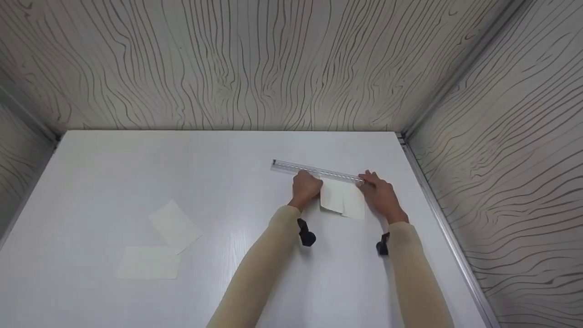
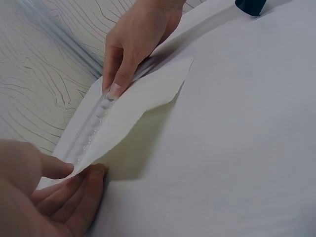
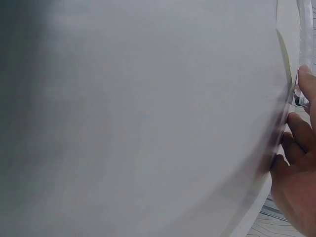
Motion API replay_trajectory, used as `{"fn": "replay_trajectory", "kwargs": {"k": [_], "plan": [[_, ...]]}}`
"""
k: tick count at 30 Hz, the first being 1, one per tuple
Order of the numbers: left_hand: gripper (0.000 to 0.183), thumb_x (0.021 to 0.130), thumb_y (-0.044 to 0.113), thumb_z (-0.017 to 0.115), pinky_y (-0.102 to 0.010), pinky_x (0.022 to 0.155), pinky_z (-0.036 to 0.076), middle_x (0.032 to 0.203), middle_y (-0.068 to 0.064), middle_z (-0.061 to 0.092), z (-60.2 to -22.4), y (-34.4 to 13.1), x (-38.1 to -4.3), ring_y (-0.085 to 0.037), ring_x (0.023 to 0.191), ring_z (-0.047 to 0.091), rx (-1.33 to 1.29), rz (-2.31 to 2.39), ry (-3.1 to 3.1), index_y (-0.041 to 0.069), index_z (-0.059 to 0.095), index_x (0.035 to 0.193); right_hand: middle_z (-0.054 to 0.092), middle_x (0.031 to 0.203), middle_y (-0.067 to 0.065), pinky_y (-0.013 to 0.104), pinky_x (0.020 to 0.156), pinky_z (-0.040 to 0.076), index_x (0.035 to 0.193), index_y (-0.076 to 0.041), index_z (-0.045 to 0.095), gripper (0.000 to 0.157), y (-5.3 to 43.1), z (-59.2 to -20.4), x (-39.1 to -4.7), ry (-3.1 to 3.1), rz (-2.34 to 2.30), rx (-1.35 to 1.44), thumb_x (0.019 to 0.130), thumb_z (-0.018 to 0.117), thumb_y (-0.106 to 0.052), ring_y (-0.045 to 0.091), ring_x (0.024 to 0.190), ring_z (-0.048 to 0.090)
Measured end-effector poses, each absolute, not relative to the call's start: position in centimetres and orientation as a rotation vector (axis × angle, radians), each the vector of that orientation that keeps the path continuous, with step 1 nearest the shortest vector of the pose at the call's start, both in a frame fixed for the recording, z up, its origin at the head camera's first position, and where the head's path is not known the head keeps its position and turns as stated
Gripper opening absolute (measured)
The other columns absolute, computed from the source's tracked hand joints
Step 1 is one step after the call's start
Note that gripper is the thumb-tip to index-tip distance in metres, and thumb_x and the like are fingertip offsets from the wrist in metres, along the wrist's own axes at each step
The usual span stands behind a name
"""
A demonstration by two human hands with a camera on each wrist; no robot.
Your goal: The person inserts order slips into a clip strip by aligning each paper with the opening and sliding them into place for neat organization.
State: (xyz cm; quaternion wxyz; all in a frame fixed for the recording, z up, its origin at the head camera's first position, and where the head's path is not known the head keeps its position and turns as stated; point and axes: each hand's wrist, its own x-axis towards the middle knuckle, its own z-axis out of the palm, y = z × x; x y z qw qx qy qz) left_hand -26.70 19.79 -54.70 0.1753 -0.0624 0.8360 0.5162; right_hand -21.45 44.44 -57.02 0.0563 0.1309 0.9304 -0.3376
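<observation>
- Clear ruler (image 1: 330,174): lies slantwise on the right-hand part of the white table (image 1: 227,182), its left end higher in the head view, along the far edge of a pale sheet of paper (image 1: 331,196).
- That paper sits between the two hands; its near edge is uneven, with a step and a seam partway across, and its left part lifts off the table. Whether it is one sheet or two, I cannot tell.
- Left hand (image 1: 306,186): pinches the paper's left edge beside the ruler, thumb above and fingers beneath.
- Right hand (image 1: 381,195): grips the ruler's right end, thumb on top, at the paper's far right corner.
- Beige sleeves (image 1: 259,273) cover both forearms, and a black device (image 1: 307,238) hangs under each wrist.
- Further left on the table, a tilted pale sheet (image 1: 175,226) meets a level pale sheet (image 1: 149,263) at a corner.
- Wood-grain panels (image 1: 227,68) stand round the table, a metal rail (image 1: 437,209) along its right edge.
</observation>
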Motion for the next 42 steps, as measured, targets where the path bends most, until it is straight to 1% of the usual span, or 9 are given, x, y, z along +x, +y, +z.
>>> {"fn": "replay_trajectory", "kwargs": {"k": [6, 10, 13, 16, 19, 25, 28, 33, 42], "plan": [[0.042, 0.089, 0.003, 0.059, -0.026, 0.045, 0.030, 0.052, 0.005, 0.040, -54.8, 18.9, -26.7, -0.011, 0.047, 0.040, -0.063, 1.432, 2.419, 0.018, 0.038, 0.056, 0.028, 0.175, -0.002, 0.057, 0.133, 0.012, 0.156, -0.027, 0.051, 0.055, 44.5, -56.9, -21.6, 2.830, -1.025, 0.393, 0.108, 0.051, -0.053, 0.026, 0.166, 0.014], [0.046, 0.088, 0.003, 0.060, -0.026, 0.043, 0.028, 0.047, 0.006, 0.042, -54.9, 18.2, -26.6, -0.009, 0.042, 0.037, -0.025, 1.426, 2.436, 0.018, 0.038, 0.050, 0.028, 0.175, -0.002, 0.058, 0.133, 0.012, 0.156, -0.027, 0.051, 0.056, 44.4, -56.9, -21.5, 2.834, -1.012, 0.385, 0.107, 0.051, -0.054, 0.027, 0.166, 0.014], [0.045, 0.089, 0.005, 0.061, -0.025, 0.043, 0.029, 0.047, 0.005, 0.049, -54.8, 17.7, -26.3, -0.010, 0.042, 0.041, -0.015, 1.430, 2.437, 0.016, 0.045, 0.049, 0.028, 0.175, -0.002, 0.058, 0.133, 0.012, 0.156, -0.027, 0.051, 0.057, 44.3, -56.9, -21.5, 2.835, -1.006, 0.385, 0.107, 0.050, -0.055, 0.028, 0.166, 0.014], [0.035, 0.092, 0.009, 0.064, -0.023, 0.047, 0.035, 0.053, 0.005, 0.058, -54.6, 17.3, -26.0, -0.011, 0.048, 0.050, -0.025, 1.429, 2.432, 0.013, 0.063, 0.057, 0.028, 0.175, -0.001, 0.059, 0.133, 0.012, 0.156, -0.026, 0.051, 0.057, 44.2, -57.0, -21.4, 2.839, -1.007, 0.375, 0.107, 0.050, -0.055, 0.029, 0.166, 0.014], [0.022, 0.094, 0.013, 0.066, -0.024, 0.053, 0.041, 0.063, 0.002, 0.065, -54.4, 17.0, -25.6, -0.012, 0.058, 0.056, -0.023, 1.437, 2.428, 0.007, 0.078, 0.077, 0.029, 0.175, -0.001, 0.059, 0.133, 0.012, 0.156, -0.027, 0.051, 0.056, 44.3, -56.9, -21.4, 2.839, -1.002, 0.381, 0.107, 0.050, -0.056, 0.029, 0.166, 0.014], [0.022, 0.096, 0.017, 0.068, -0.027, 0.067, 0.053, 0.097, -0.008, 0.079, -53.7, 16.0, -25.2, -0.016, 0.081, 0.068, 0.064, 1.463, 2.448, 0.002, 0.080, 0.107, 0.025, 0.175, -0.002, 0.060, 0.132, 0.011, 0.158, -0.027, 0.049, 0.059, 44.5, -56.8, -21.4, 2.826, -0.975, 0.391, 0.107, 0.048, -0.057, 0.029, 0.166, 0.012], [0.023, 0.097, 0.018, 0.068, -0.030, 0.075, 0.057, 0.108, -0.011, 0.079, -53.4, 15.3, -25.3, -0.018, 0.088, 0.070, 0.121, 1.458, 2.477, 0.003, 0.080, 0.110, 0.025, 0.176, -0.002, 0.060, 0.132, 0.011, 0.158, -0.027, 0.048, 0.059, 44.6, -56.8, -21.5, 2.821, -0.976, 0.384, 0.107, 0.048, -0.057, 0.029, 0.166, 0.012], [0.023, 0.099, 0.020, 0.069, -0.033, 0.082, 0.061, 0.111, -0.009, 0.079, -52.8, 14.0, -25.1, -0.020, 0.096, 0.073, 0.185, 1.424, 2.515, 0.006, 0.079, 0.113, 0.026, 0.175, -0.001, 0.061, 0.132, 0.011, 0.157, -0.026, 0.050, 0.059, 44.7, -56.9, -21.4, 2.832, -0.987, 0.373, 0.107, 0.048, -0.057, 0.030, 0.166, 0.012], [0.026, 0.101, 0.020, 0.068, -0.039, 0.086, 0.062, 0.116, -0.012, 0.077, -51.8, 10.6, -25.1, -0.025, 0.103, 0.074, 0.273, 1.363, 2.559, 0.004, 0.075, 0.120, 0.025, 0.176, 0.001, 0.062, 0.132, 0.012, 0.157, -0.026, 0.049, 0.059, 44.6, -56.9, -21.5, 2.829, -0.984, 0.358, 0.107, 0.047, -0.057, 0.031, 0.166, 0.013]]}}
